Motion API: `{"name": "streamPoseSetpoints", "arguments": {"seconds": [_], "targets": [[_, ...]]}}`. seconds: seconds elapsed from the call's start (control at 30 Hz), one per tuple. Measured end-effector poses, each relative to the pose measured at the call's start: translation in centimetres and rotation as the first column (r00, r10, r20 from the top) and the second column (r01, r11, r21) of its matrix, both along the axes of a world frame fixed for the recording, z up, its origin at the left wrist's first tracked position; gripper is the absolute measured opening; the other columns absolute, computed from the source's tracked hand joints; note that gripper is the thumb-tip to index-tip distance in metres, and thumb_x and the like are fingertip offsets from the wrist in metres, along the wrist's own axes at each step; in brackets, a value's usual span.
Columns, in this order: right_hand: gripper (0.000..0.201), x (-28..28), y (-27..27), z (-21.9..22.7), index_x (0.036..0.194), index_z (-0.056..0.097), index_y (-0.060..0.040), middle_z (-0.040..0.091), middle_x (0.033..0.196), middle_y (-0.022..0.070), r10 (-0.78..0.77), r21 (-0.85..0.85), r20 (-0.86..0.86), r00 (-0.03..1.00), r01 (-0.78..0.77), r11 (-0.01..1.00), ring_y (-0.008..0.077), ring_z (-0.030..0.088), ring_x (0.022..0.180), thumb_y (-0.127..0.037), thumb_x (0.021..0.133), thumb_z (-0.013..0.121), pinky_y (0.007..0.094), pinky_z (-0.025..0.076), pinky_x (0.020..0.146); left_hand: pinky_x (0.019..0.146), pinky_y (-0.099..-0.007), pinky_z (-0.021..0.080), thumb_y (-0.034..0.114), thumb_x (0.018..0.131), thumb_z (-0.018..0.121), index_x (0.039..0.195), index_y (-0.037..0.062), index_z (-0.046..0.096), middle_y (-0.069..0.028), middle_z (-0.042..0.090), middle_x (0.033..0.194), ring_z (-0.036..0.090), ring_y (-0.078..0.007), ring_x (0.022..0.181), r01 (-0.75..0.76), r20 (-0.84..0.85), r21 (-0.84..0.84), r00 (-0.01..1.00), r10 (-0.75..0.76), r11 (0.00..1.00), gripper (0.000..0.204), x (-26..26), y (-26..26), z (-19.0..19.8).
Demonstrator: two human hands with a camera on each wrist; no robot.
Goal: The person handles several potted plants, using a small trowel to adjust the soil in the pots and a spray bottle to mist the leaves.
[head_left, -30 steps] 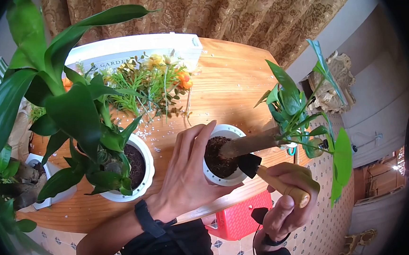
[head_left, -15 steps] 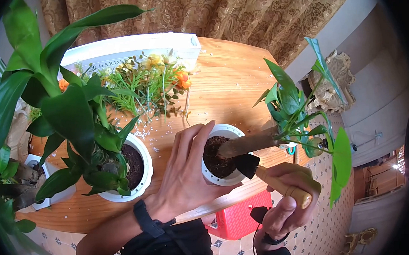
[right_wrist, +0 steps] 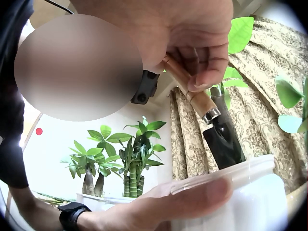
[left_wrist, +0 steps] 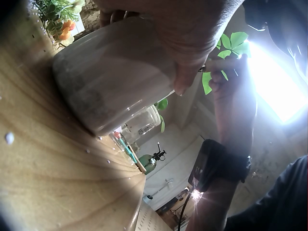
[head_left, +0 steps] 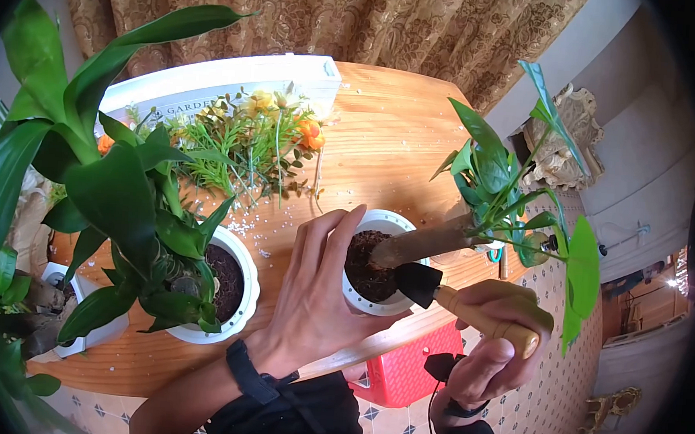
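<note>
My left hand (head_left: 322, 288) holds a white flowerpot (left_wrist: 115, 72), thumb along the near side and the other fingers on its left side. Dark soil (head_left: 367, 281) fills part of the pot, and a thick brown stem (head_left: 430, 244) with green leaves leans out of it to the right. My right hand (head_left: 508, 333) grips the wooden handle of a small trowel (head_left: 486, 314). The black blade (right_wrist: 225, 144) points down inside the rim, beside the stem; its tip is hidden by the pot wall in the right wrist view.
Left of my hand stands another white pot (head_left: 250, 287) with a large leafy plant (head_left: 115, 193). Artificial flowers (head_left: 248, 145) lie before a white planter box (head_left: 212, 78) on the wooden table (head_left: 394, 123), among white crumbs. A red stool (head_left: 413, 371) stands below the table edge.
My right hand and the trowel handle have shifted slightly to the right, the blade staying at the pot's right rim. My left hand keeps its hold on the pot.
</note>
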State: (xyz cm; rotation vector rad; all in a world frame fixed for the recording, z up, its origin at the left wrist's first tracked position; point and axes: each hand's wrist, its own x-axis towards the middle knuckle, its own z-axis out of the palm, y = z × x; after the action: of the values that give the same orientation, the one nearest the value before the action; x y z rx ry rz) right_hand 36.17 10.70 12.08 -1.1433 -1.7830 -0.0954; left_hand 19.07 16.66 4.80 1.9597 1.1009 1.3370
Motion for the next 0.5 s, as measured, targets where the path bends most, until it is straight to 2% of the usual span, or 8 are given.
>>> {"name": "streamPoseSetpoints", "arguments": {"seconds": [0.07, 0.27, 0.5], "targets": [[0.056, -0.18, 0.10, -0.02, 0.104, 0.048, 0.0009, 0.065, 0.087, 0.0210, -0.016, 0.009, -0.059, 0.998, 0.016, 1.000, 0.0185, 0.056, 0.066, -0.054, 0.109, 0.037, 0.0261, 0.047, 0.051, 0.106, -0.0499, 0.046, 0.031, 0.062, 0.099, 0.149, -0.0043, 0.037, -0.0221, 0.044, 0.136, 0.048, -0.0417, 0.126, 0.001, 0.003, 0.001, 1.000, -0.001, 1.000, 0.112, 0.00, 0.00, -0.01], [0.054, 0.06, 0.22, -0.23, 0.105, 0.047, 0.0005, 0.065, 0.089, 0.0215, 0.043, 0.014, -0.006, 0.999, -0.043, 0.999, 0.0184, 0.056, 0.067, -0.052, 0.109, 0.036, 0.0261, 0.046, 0.051, 0.105, -0.0498, 0.046, 0.031, 0.062, 0.098, 0.149, -0.0041, 0.037, -0.0221, 0.045, 0.135, 0.049, -0.0416, 0.125, 0.001, -0.003, -0.004, 1.000, -0.001, 1.000, 0.111, -0.04, 0.00, 0.05], [0.053, 0.19, 0.18, -0.23, 0.107, 0.048, 0.0009, 0.064, 0.090, 0.0213, 0.000, 0.015, -0.066, 0.998, 0.001, 1.000, 0.0185, 0.056, 0.066, -0.051, 0.110, 0.037, 0.0262, 0.045, 0.051, 0.105, -0.0499, 0.046, 0.030, 0.062, 0.099, 0.149, -0.0035, 0.036, -0.0221, 0.045, 0.135, 0.049, -0.0417, 0.125, 0.007, -0.006, 0.005, 1.000, -0.007, 1.000, 0.113, -0.10, 0.04, 0.00]]}}
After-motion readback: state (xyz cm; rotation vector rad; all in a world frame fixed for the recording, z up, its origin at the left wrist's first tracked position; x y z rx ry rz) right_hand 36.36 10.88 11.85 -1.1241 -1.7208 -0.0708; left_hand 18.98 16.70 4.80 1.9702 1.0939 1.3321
